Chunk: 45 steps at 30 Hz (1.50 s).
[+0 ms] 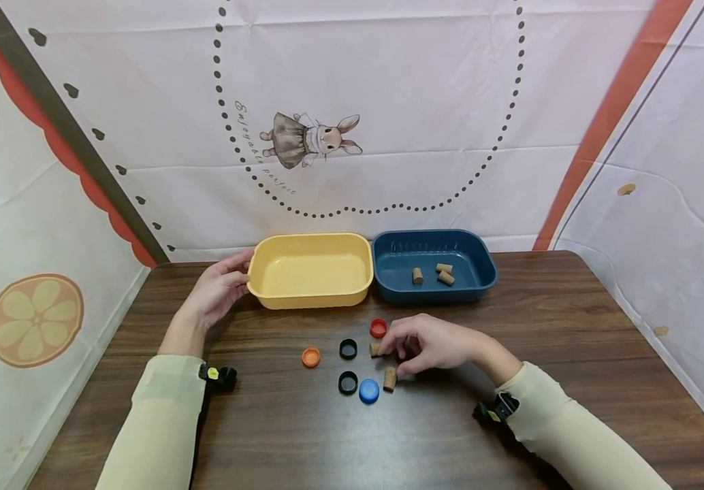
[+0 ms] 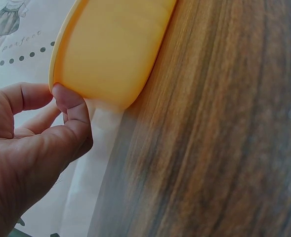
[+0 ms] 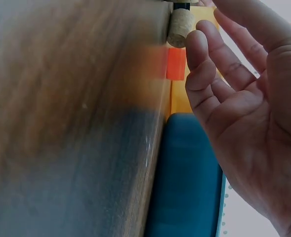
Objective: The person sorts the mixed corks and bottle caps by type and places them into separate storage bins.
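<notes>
My left hand (image 1: 220, 289) pinches the left rim of a yellow plastic bin (image 1: 309, 301) between thumb and fingers, plain in the left wrist view. My right hand (image 1: 434, 344) reaches over the table with thumb and fingers apart. Its fingertips are right at one cork (image 1: 375, 349), partly hidden behind them. A second cork (image 1: 390, 380) stands close to the thumb. In the right wrist view, a cork (image 3: 181, 28) shows just beyond the fingertips. A red cap (image 1: 378, 328) lies just past the fingers.
Right of the yellow bin stands a blue bin (image 1: 434, 294) with three corks (image 1: 446, 278) inside. Two black caps (image 1: 348, 349), a blue cap (image 1: 369, 391) and an orange cap (image 1: 311, 357) lie on the wooden table (image 1: 278, 435). A printed cloth (image 1: 389, 82) hangs behind.
</notes>
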{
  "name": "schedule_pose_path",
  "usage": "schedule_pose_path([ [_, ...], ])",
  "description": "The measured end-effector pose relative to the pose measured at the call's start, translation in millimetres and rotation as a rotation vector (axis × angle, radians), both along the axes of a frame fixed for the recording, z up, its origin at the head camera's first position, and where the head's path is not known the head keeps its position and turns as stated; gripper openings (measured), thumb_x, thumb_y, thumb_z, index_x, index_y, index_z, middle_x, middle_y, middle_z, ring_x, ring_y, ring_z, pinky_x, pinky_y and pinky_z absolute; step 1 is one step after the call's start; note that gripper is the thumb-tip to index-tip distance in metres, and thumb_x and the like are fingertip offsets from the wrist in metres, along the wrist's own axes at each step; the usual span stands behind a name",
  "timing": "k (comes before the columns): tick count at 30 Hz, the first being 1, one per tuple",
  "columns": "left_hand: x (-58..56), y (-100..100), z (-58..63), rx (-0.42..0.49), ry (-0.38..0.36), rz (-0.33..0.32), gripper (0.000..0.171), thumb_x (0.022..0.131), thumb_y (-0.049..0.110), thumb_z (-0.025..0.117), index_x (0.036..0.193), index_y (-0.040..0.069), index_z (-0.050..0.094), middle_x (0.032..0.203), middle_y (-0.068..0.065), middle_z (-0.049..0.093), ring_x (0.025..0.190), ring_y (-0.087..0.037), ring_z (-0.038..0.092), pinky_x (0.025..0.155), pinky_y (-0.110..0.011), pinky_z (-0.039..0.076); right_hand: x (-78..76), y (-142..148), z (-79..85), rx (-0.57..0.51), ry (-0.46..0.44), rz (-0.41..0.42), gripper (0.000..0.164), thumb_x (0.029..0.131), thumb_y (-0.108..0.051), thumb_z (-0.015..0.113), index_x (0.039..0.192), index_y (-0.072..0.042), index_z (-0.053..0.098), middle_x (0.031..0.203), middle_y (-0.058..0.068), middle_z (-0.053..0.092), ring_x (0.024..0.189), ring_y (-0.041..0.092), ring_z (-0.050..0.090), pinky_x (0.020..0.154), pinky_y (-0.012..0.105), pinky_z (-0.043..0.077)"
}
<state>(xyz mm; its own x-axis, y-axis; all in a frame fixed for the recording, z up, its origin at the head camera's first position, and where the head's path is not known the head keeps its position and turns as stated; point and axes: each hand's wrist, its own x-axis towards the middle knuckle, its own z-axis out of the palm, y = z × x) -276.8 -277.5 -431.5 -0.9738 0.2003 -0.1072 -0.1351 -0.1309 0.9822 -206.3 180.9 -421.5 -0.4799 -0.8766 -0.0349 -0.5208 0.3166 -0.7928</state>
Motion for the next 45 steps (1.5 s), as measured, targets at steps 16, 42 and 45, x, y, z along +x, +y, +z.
schedule_pose_path([
  [16, -2.7, -0.3, 0.0, 0.006, 0.012, 0.009, 0.064, 0.106, -0.011, 0.047, 0.166, 0.001, 0.030, 0.127, -0.011, 0.047, 0.107, -0.016, 0.053, 0.085, -0.024, 0.053, 3.5, -7.9, -3.7, 0.075, -0.014, 0.037, 0.031, 0.094, -0.016, 0.084, 0.123, -0.020, 0.074, 0.109, -0.001, 0.066, 0.083, 0.012, 0.064, 0.071, 0.027, 0.055],
  [42, -0.5, 0.0, -1.1, 0.004, 0.017, 0.000, 0.063, 0.106, -0.011, 0.046, 0.166, 0.002, 0.030, 0.130, -0.013, 0.045, 0.109, -0.018, 0.052, 0.084, -0.023, 0.054, 5.9, -9.4, -5.8, 0.136, -0.010, 0.043, 0.024, 0.094, -0.014, 0.083, 0.113, -0.025, 0.076, 0.102, -0.008, 0.065, 0.082, 0.006, 0.062, 0.073, 0.026, 0.054],
  [45, -0.3, 0.0, -1.3, 0.007, 0.018, -0.003, 0.063, 0.106, -0.011, 0.046, 0.166, 0.001, 0.030, 0.130, -0.013, 0.045, 0.110, -0.018, 0.052, 0.085, -0.024, 0.054, 6.8, -9.1, -5.4, 0.135, -0.018, 0.041, 0.023, 0.094, -0.014, 0.083, 0.113, -0.025, 0.076, 0.102, -0.008, 0.065, 0.082, 0.007, 0.063, 0.073, 0.026, 0.054],
])
